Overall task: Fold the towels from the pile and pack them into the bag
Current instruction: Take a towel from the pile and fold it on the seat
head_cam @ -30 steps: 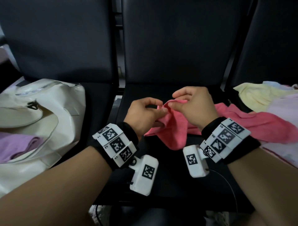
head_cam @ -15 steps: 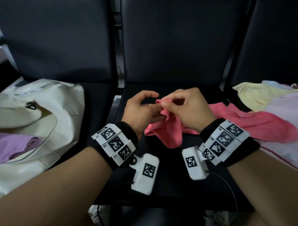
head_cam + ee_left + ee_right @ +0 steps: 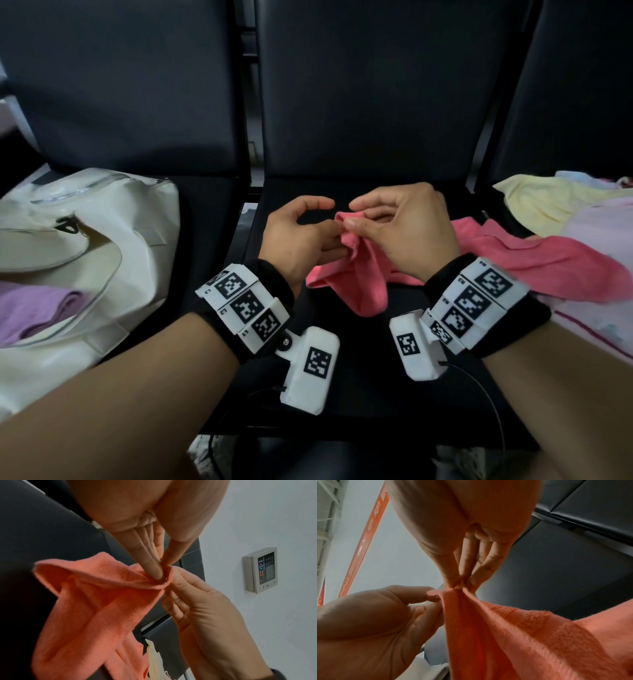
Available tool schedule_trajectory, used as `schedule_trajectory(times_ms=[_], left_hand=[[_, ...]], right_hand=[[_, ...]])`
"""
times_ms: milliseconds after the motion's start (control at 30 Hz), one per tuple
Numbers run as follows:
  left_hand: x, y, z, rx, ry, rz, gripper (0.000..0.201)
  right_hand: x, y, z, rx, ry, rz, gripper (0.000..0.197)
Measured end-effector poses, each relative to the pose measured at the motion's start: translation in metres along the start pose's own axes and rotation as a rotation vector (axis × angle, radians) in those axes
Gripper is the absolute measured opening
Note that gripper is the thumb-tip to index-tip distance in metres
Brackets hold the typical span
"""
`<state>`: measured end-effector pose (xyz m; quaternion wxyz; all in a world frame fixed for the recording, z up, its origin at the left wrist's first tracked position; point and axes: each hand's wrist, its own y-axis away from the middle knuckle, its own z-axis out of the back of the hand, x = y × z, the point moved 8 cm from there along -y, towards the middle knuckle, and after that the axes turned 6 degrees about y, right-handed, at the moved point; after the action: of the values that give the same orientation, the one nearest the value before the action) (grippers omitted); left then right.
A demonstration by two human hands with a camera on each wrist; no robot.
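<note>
A pink towel [image 3: 363, 284] lies crumpled on the middle black seat [image 3: 342, 370], and its far end trails right onto the pile. Both hands meet at one raised corner. My right hand [image 3: 349, 219] pinches that corner between thumb and fingers, which the right wrist view shows close up [image 3: 458, 585]. My left hand [image 3: 334, 228] pinches the edge right beside it [image 3: 163, 568], with the forefinger curled above. The cream bag [image 3: 102, 240] lies open on the left seat, with a folded purple towel [image 3: 37, 308] inside.
The towel pile lies on the right seat, with a yellow towel [image 3: 548, 202] at the back and a pale pink one [image 3: 609, 246] in front of it. Dark seat backs [image 3: 359, 85] rise behind. A cable [image 3: 493, 411] runs across the seat's front edge.
Both hands stay at the pink towel's corner and work along its edge. My left forefinger has lifted off and now curls above the corner. The towel's bulk has not moved.
</note>
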<state>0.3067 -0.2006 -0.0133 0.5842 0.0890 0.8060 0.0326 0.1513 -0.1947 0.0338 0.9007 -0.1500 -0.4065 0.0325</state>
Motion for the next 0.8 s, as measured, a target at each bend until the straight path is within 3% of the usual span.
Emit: schedule_trajectory(times_ms=[467, 633, 800], left_hand=[[0.0, 0.0, 0.007, -0.109, 0.065, -0.011, 0.02], [0.002, 0.0, 0.006, -0.128, 0.088, 0.007, 0.014], [0.003, 0.0, 0.004, -0.092, 0.099, 0.007, 0.023]], right_hand=[[0.013, 0.009, 0.001, 0.009, 0.054, 0.094, 0.022], [0.018, 0.014, -0.004, 0.071, 0.099, 0.152, 0.035], [0.015, 0.015, -0.005, 0.066, 0.182, 0.154, 0.039]])
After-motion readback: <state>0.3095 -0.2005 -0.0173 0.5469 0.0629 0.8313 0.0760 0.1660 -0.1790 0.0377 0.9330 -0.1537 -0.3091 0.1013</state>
